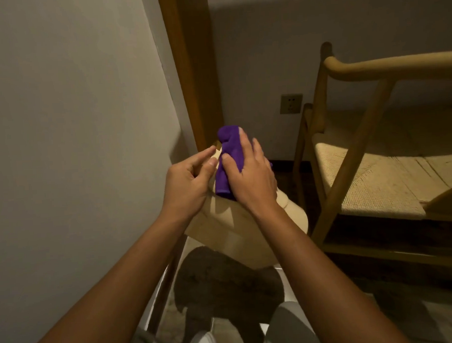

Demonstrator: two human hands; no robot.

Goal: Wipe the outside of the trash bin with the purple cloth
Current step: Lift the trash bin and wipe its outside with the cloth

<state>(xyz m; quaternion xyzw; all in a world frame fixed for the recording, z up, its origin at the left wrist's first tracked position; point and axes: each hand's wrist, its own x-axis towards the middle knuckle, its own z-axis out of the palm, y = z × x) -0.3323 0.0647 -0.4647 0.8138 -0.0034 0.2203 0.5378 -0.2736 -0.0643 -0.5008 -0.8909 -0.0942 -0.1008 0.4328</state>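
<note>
At the left, a pale wall [75, 126] runs away from the camera. Beside it, the left hand [188, 182] is half open, fingers loosely curled, resting on the near left top of the cream trash bin [222, 231]; it grips nothing. Just right of it, the right hand [248, 175] clasps the bunched purple cloth [230, 147], pressing it against the bin's top. Farther right stands a wooden chair [361, 150] with a woven seat.

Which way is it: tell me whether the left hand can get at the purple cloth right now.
Probably yes. The left hand is open right beside the purple cloth, its fingertips almost at the cloth's edge with nothing between. The right hand covers only the cloth's right side, leaving the left side free.
</note>
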